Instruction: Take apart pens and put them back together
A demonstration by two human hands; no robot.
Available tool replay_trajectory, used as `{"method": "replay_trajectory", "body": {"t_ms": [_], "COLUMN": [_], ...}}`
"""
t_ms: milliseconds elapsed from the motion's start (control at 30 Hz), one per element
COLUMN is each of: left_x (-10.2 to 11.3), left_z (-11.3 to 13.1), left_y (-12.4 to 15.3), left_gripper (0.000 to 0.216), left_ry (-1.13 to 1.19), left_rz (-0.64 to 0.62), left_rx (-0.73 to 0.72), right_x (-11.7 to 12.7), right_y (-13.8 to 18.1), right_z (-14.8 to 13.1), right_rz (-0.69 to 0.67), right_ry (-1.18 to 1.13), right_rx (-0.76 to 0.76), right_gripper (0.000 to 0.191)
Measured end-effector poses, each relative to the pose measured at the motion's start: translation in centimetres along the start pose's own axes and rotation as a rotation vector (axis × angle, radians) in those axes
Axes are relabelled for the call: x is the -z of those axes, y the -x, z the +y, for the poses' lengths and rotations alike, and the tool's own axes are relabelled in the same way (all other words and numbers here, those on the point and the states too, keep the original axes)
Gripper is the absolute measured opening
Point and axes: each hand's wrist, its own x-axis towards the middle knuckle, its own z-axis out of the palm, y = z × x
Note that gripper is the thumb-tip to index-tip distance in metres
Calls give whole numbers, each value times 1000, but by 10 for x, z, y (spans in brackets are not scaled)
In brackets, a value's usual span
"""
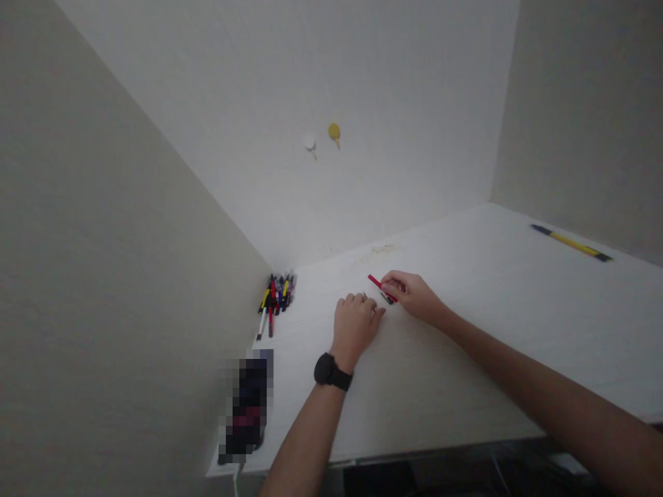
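Note:
My right hand (411, 295) is closed in a pinch on a red pen (379, 286) that lies low over the white table (466, 331). A small dark piece (386, 298), perhaps a cap, sits just under the pen between both hands. My left hand (356, 323), with a black watch on the wrist, rests on the table with its fingers curled; something small and dark shows at its fingertips, too small to name.
A bunch of several coloured pens (276, 295) lies against the left wall. A yellow and black pen (571, 242) lies at the far right of the table. A blurred dark object (247, 407) sits at the near left corner. Two round hooks (322, 137) hang on the back wall.

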Motion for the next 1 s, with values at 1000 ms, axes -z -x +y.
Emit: {"method": "replay_trajectory", "body": {"t_ms": [1000], "left_x": [-16], "left_z": [-28], "left_y": [-8], "left_gripper": [15], "left_ry": [1051], "left_rz": [409], "left_rx": [450], "right_x": [0], "right_y": [-3], "right_z": [4], "right_rz": [-75], "right_ry": [-463], "right_rx": [-162], "right_gripper": [36]}}
